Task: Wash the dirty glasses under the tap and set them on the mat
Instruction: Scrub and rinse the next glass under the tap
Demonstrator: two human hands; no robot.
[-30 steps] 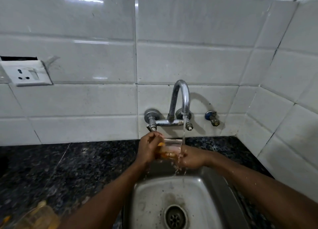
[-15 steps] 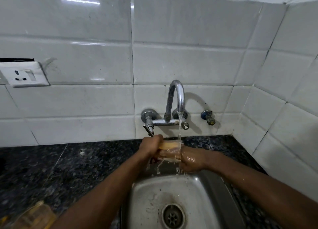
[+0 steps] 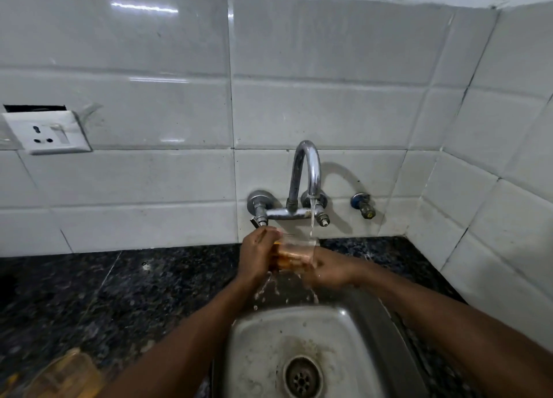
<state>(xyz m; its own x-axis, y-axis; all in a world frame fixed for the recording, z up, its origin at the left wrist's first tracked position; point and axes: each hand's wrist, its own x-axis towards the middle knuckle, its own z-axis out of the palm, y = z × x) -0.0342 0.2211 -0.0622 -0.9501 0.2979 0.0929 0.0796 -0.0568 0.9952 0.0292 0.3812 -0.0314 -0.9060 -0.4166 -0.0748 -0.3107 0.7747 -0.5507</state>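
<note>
A clear glass with an orange tint lies on its side under the running tap, above the back of the steel sink. My right hand grips it from below and the right. My left hand is at the glass's left end with its fingers curled over the rim. Water falls from the spout onto the glass and splashes down into the sink. Another glass with orange residue stands at the lower left on the counter. No mat is in view.
Dark speckled granite counter runs left of the sink. White tiled walls close the back and right. A wall socket sits at the left, a small valve right of the tap. The sink drain is open.
The glass stays under the stream between both hands. My left hand has shifted slightly along the rim. The view has drifted a little.
</note>
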